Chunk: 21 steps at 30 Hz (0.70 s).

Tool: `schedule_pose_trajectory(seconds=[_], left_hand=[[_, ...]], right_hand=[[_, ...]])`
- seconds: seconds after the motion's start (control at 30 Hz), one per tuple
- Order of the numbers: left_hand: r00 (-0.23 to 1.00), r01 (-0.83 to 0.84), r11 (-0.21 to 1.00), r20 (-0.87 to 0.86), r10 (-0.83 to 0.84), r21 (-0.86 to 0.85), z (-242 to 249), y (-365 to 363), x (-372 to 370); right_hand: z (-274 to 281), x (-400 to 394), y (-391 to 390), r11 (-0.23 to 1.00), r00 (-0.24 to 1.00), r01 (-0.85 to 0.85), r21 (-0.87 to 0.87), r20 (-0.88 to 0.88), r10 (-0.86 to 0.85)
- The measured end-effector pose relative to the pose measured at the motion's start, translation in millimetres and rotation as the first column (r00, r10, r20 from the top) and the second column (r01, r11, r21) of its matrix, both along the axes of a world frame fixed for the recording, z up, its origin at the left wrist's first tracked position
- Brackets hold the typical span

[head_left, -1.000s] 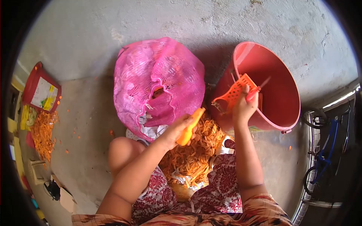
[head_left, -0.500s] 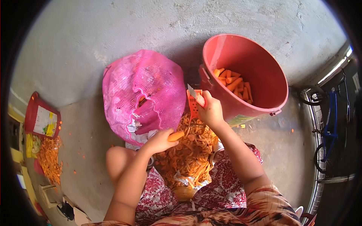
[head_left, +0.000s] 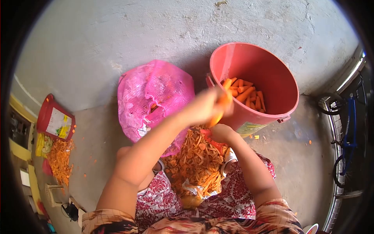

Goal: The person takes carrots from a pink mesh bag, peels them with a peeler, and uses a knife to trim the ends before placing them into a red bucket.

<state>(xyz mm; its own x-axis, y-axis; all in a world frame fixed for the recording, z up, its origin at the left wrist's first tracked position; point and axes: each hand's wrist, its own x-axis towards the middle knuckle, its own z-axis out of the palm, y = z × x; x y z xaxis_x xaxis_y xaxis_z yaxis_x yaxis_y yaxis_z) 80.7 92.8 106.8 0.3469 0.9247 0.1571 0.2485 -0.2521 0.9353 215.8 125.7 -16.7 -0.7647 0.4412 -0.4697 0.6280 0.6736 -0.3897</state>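
Note:
My left hand [head_left: 203,107], smeared by motion, is closed round a carrot [head_left: 223,102] at the near left rim of the big red bucket [head_left: 278,93]. Just below it, my right hand [head_left: 223,133] is closed on a red plastic peeler [head_left: 220,147] with a perforated body, which is partly hidden under the fingers. The peeler hangs over a heap of carrot peelings [head_left: 198,160] between my feet. Inside the bucket lie several peeled carrots [head_left: 245,93]. A pink mesh sack [head_left: 134,87] stands open to the left, with a little orange showing within.
A grey wall [head_left: 167,35] rises behind the sack and bucket. On the far left, a smaller red bucket [head_left: 44,113] lies tipped beside more peelings [head_left: 60,162]. A blue bicycle [head_left: 349,128] stands at the right. Orange scraps dot the concrete floor [head_left: 97,136].
My left hand has swung up and right with the carrot, from above the peelings to the bucket's rim. My right hand has come down toward the heap with the peeler.

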Motion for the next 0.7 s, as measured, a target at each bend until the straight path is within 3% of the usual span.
schedule_pose_trajectory(seconds=[0.03,0.07,0.1,0.13,0.17,0.23,0.3,0.33,0.37,0.4,0.43,0.53,0.57,0.7], left_hand=[[0.970,-0.244,0.919,0.072,0.233,0.309,16.7,21.9,2.2],[0.904,-0.426,0.892,0.120,0.411,0.153,48.0,24.7,0.9],[0.792,-0.569,0.692,0.069,0.607,0.444,63.7,29.3,-5.3],[0.753,-0.564,0.553,0.108,0.649,0.613,66.8,37.0,-18.3],[0.729,-0.562,0.537,0.069,0.681,0.630,66.1,35.3,-32.8],[0.733,-0.544,0.672,-0.106,0.672,0.502,44.8,24.6,-72.8],[0.487,-0.499,0.821,-0.694,0.530,0.277,-1.3,13.0,-134.2],[0.369,-0.486,0.870,-0.883,0.291,0.084,-21.8,5.3,-160.1],[0.324,-0.443,0.892,-0.944,0.061,-0.094,-64.6,3.5,-198.8],[0.251,-0.498,0.867,-0.958,0.136,-0.007,-86.6,-7.4,-205.7],[0.267,-0.511,0.855,-0.962,0.057,-0.091,-81.3,-13.5,-195.7],[0.453,-0.350,0.932,-0.854,0.257,0.095,-109.2,-8.0,-202.3],[0.468,-0.227,0.968,-0.860,0.202,0.104,-116.2,-1.5,-206.6],[0.417,-0.113,0.962,-0.866,0.274,0.250,-125.6,48.6,-217.7]], right_hand=[[11.8,-2.0,-3.5,0.999,0.998,0.006,-0.044,0.055,-0.004],[11.3,-2.2,-4.7,1.000,0.999,0.017,-0.013,0.048,-0.017],[9.5,-2.3,-6.1,0.999,0.999,0.028,0.018,0.039,-0.029],[9.5,-3.3,-7.5,0.998,0.999,0.038,0.049,0.029,-0.039],[10.9,-3.4,-8.7,0.998,0.999,0.043,0.042,0.019,-0.043],[19.5,-1.5,-9.1,0.998,0.998,0.057,0.030,-0.001,-0.057],[7.2,0.9,-5.1,0.994,0.996,0.093,0.060,-0.004,-0.093],[1.1,1.0,-4.2,0.991,0.994,0.110,0.072,-0.007,-0.110],[-1.2,1.3,-4.3,0.993,0.994,0.105,0.054,0.002,-0.105],[-2.4,1.1,-4.4,0.994,0.995,0.100,0.035,0.010,-0.101],[-3.2,-0.4,-3.7,0.995,0.995,0.097,0.018,0.018,-0.098],[-5.0,-6.9,-4.1,0.999,0.998,0.042,0.021,0.055,-0.043],[-3.4,-8.6,-4.4,0.999,0.998,0.042,-0.002,0.056,-0.042],[14.8,-18.1,-7.4,0.998,0.996,0.062,-0.031,0.063,-0.059]])
